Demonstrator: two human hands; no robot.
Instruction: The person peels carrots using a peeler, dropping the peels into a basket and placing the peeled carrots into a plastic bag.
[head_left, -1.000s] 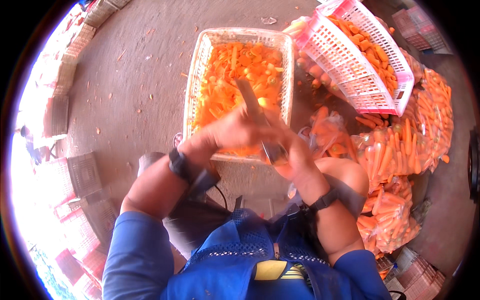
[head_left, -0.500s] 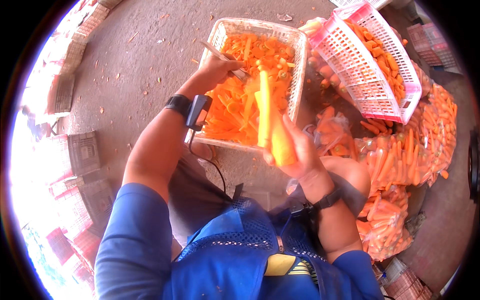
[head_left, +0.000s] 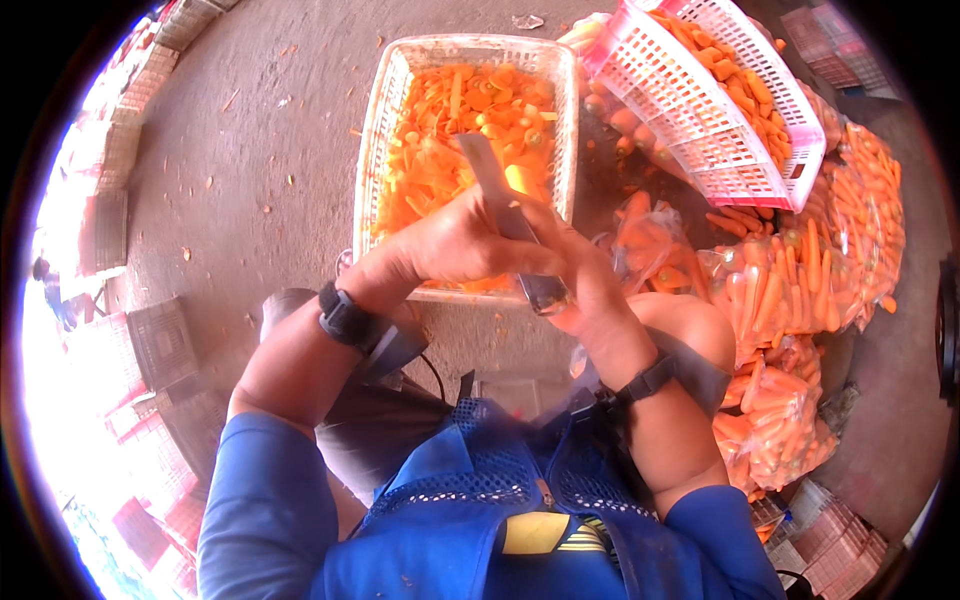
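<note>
My left hand (head_left: 460,240) is closed around a long flat metal peeler (head_left: 487,172), held slantwise over the near side of a crate. Its lower end reaches my right hand (head_left: 590,280), which is wrapped around a carrot. Most of that carrot (head_left: 519,180) is hidden behind my fingers and the peeler; only a bright orange part shows above them. Beneath both hands stands the whitish plastic crate (head_left: 368,150), filled with carrot peelings (head_left: 430,120) and cut carrot ends.
A pink and white crate (head_left: 690,130) at the far right leans over, holding peeled carrots (head_left: 735,85). Clear bags of carrots (head_left: 780,290) lie along my right side. Stacked crates (head_left: 160,340) line the left. Scraps dot the concrete floor (head_left: 260,150).
My left hand has moved toward me with the peeler and now meets my right hand. The peeler's end has come to the carrot, which is now mostly covered. The view has shifted slightly.
</note>
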